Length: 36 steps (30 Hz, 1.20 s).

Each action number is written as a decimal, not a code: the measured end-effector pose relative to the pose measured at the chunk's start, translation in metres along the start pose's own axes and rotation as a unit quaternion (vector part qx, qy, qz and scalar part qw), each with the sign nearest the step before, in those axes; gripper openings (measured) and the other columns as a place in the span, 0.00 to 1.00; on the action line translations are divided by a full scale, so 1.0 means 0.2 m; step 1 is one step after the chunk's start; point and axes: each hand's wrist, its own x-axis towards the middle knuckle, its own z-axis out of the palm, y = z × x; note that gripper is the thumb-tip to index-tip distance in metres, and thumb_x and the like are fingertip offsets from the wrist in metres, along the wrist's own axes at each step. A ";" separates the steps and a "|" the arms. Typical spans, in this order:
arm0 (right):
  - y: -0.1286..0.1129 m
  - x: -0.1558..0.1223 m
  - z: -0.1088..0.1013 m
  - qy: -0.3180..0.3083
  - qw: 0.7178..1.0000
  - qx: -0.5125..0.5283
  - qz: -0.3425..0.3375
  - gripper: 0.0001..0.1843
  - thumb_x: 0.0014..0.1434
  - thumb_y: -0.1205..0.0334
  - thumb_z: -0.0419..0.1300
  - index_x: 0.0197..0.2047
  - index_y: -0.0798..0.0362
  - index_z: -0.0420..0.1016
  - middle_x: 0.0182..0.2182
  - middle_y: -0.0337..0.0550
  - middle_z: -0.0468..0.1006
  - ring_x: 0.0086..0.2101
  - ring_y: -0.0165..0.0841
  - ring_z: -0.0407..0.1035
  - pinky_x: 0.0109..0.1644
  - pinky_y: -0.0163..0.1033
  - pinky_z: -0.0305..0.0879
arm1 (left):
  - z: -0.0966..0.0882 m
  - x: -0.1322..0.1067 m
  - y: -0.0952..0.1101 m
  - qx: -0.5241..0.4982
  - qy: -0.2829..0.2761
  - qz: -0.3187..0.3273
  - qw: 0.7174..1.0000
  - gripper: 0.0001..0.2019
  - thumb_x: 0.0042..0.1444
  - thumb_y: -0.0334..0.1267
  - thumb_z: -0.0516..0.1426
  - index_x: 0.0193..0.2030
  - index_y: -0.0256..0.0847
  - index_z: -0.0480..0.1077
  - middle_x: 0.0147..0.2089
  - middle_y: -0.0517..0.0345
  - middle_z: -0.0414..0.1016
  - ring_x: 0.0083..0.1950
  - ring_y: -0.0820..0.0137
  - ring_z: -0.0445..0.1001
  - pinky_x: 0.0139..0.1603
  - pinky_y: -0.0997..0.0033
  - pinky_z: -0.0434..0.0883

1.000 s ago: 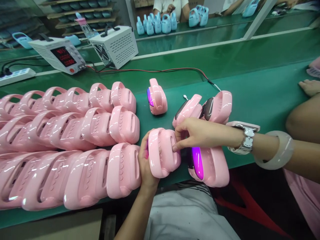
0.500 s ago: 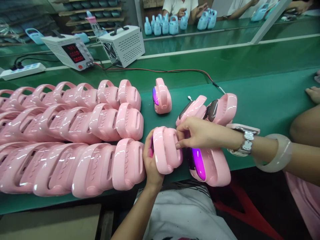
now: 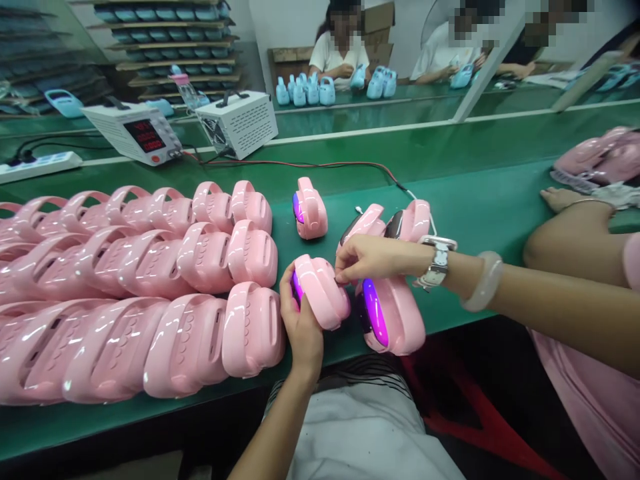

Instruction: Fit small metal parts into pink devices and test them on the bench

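My left hand is wrapped round a pink handled device, thumb on its near side. The device is tilted, and part of its lit purple face shows between my fingers. My right hand is at the device's right side, thumb and fingers pinched together at its edge; what they hold, if anything, is too small to make out. Just right of it lies a second pink device with a glowing purple face. Behind my right hand are two dark-faced devices, partly hidden. Another lit device stands farther back.
Rows of pink devices fill the left of the green bench. Two power supplies stand behind, with a red and black cable running right. A neighbour's arm rests at right. Across the bench, people handle blue devices.
The view has shifted up and to the right. The device in my left hand has turned, so more of its purple face shows. My right hand stays pinched at its side.
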 end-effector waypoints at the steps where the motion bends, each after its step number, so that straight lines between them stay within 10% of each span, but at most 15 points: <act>1: 0.00 -0.03 -0.04 0.008 1.000 -0.008 0.002 0.07 0.50 0.63 0.59 0.25 0.57 0.74 0.24 0.41 0.75 0.27 0.30 0.68 0.29 0.33 0.62 | 0.00 0.02 -0.01 0.011 -0.001 -0.003 1.000 0.20 0.57 0.38 0.53 0.58 0.44 0.63 0.56 0.54 0.68 0.59 0.63 0.64 0.63 0.62 0.59; 6: 0.21 -0.35 -0.26 0.122 0.992 0.010 0.025 0.10 0.48 0.56 0.60 0.24 0.53 0.75 0.22 0.40 0.75 0.26 0.32 0.69 0.29 0.34 0.62 | -0.01 0.00 0.05 0.078 -0.018 0.033 0.996 0.21 0.58 0.35 0.55 0.59 0.45 0.63 0.62 0.55 0.62 0.64 0.64 0.58 0.67 0.64 0.54; 10: 0.60 -0.53 -0.19 0.196 0.966 0.051 0.161 0.12 0.47 0.55 0.60 0.25 0.55 0.76 0.23 0.42 0.76 0.25 0.31 0.69 0.27 0.34 0.61 | 0.01 -0.11 0.29 0.032 0.015 0.220 0.975 0.21 0.54 0.29 0.57 0.55 0.49 0.67 0.59 0.61 0.65 0.65 0.64 0.57 0.68 0.59 0.53; 15: 0.89 -0.47 0.01 0.180 0.943 0.151 0.236 0.11 0.46 0.58 0.64 0.22 0.58 0.73 0.18 0.40 0.71 0.19 0.27 0.65 0.21 0.31 0.56 | 0.30 0.04 0.57 0.146 -0.204 0.232 0.940 0.09 0.54 0.29 0.54 0.41 0.40 0.73 0.38 0.56 0.76 0.39 0.66 0.76 0.41 0.66 0.73; 17: 0.91 -0.42 0.01 0.231 0.934 0.197 0.190 0.13 0.45 0.57 0.66 0.22 0.58 0.71 0.16 0.38 0.70 0.18 0.26 0.63 0.20 0.31 0.55 | 0.51 0.20 0.60 0.314 -0.291 0.153 0.891 0.12 0.53 0.31 0.54 0.44 0.40 0.72 0.30 0.56 0.76 0.25 0.70 0.73 0.27 0.71 0.70; 22: 0.90 -0.28 -0.08 0.354 0.810 0.464 0.054 0.16 0.46 0.63 0.67 0.39 0.56 0.71 0.22 0.36 0.73 0.21 0.25 0.66 0.22 0.29 0.62 | 0.94 0.56 0.56 0.548 -0.515 -0.132 0.646 0.37 0.48 0.33 0.60 0.65 0.33 0.51 0.24 0.54 0.75 0.19 0.71 0.67 0.22 0.74 0.66; 27: 0.92 -0.15 -0.08 0.288 0.777 0.559 -0.019 0.29 0.43 0.61 0.69 0.49 0.55 0.68 0.16 0.27 0.65 0.15 0.20 0.54 0.21 0.30 0.61 | 1.10 0.67 0.45 0.633 -0.581 -0.026 0.511 0.37 0.43 0.36 0.61 0.63 0.41 0.57 0.24 0.58 0.73 0.21 0.73 0.65 0.21 0.77 0.62; 36: 0.94 -0.13 -0.06 0.261 0.746 0.608 -0.076 0.38 0.33 0.61 0.74 0.49 0.57 0.68 0.15 0.25 0.64 0.17 0.20 0.56 0.21 0.28 0.57 | 1.15 0.77 0.32 0.557 -0.669 0.054 0.490 0.27 0.38 0.40 0.61 0.49 0.36 0.72 0.34 0.58 0.75 0.34 0.69 0.70 0.34 0.77 0.66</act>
